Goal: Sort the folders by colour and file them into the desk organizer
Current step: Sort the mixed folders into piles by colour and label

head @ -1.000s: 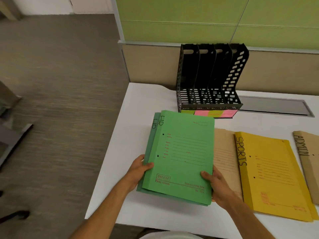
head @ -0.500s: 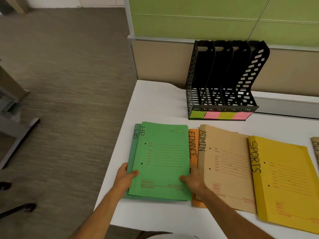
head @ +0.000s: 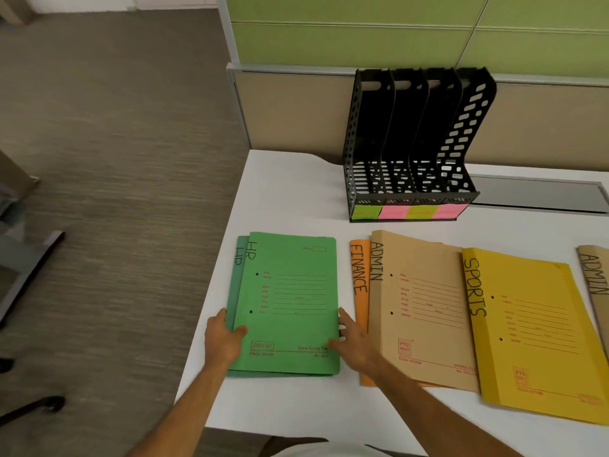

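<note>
Organizer (head: 412, 143): we see it upright at the back of the surface (head: 290, 189), against the partition (head: 296, 110), its four slots side by side.
Labels (head: 408, 212): four in a row along the organizer's front foot.
HR folders (head: 290, 301): two stacked at the left, before the organizer, the upper one shifted slightly right of the lower.
Hands: we find the left (head: 224, 341) at the stack's left edge and the right (head: 354, 344) at its right edge.
FINANCE folder (head: 359, 282): just right of the stack, apart from it, mostly under the ADMIN folder (head: 418, 308).
SPORTS folder (head: 534, 331): overlaps ADMIN's right edge.
Second ADMIN folder (head: 596, 275): far right, cut off by the frame.
</note>
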The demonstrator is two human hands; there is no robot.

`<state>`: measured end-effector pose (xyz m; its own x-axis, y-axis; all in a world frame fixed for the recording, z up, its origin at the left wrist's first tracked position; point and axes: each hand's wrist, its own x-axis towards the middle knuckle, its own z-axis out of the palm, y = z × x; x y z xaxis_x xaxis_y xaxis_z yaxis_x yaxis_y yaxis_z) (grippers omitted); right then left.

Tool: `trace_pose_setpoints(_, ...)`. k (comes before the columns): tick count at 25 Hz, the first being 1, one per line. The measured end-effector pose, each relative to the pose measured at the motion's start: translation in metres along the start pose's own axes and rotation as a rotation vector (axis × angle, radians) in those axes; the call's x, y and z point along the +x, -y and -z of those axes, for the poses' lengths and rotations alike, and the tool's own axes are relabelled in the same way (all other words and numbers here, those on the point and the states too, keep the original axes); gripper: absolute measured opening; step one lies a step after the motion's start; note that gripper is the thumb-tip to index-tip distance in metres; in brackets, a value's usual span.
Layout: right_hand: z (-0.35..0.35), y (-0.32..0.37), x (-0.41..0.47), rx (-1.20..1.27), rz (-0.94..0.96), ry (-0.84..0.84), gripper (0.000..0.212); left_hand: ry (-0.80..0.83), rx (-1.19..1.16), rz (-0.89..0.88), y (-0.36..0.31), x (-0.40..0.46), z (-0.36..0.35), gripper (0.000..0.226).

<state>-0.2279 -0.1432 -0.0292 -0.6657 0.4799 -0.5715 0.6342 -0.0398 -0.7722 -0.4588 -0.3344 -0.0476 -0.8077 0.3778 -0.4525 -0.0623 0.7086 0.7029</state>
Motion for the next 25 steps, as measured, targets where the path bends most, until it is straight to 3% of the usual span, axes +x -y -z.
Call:
trace_pose_setpoints(3, 0.012, -0.005, -0.013, -0.062, -0.028, -0.082, 0.074, -0.087, 0.117, -0.039, -0.005, -0.009, -0.011, 0.046)
trace_pose_setpoints(6, 0.033, -0.008, -0.029, -0.1, 0.024, -0.179, 0.07, -0.123, 0.164, -0.125, -0.015, -0.027, -0.025, 0.064)
trace_pose_setpoints(11, 0.071, -0.029, -0.068, -0.117, 0.067, -0.319, 0.065, 0.037, 0.144, -0.25, -0.049, -0.059, -0.074, 0.074)
trace_pose_setpoints(17, 0.126, -0.079, -0.115, -0.179, 0.061, -0.369, 0.064, 0.228, 0.153, -0.404, -0.096, -0.11, -0.151, 0.077)
trace_pose_setpoints(25, 0.208, -0.15, -0.174, -0.183, 0.043, -0.382, 0.064, 0.326, 0.136, -0.461, -0.139, -0.198, -0.255, 0.07)
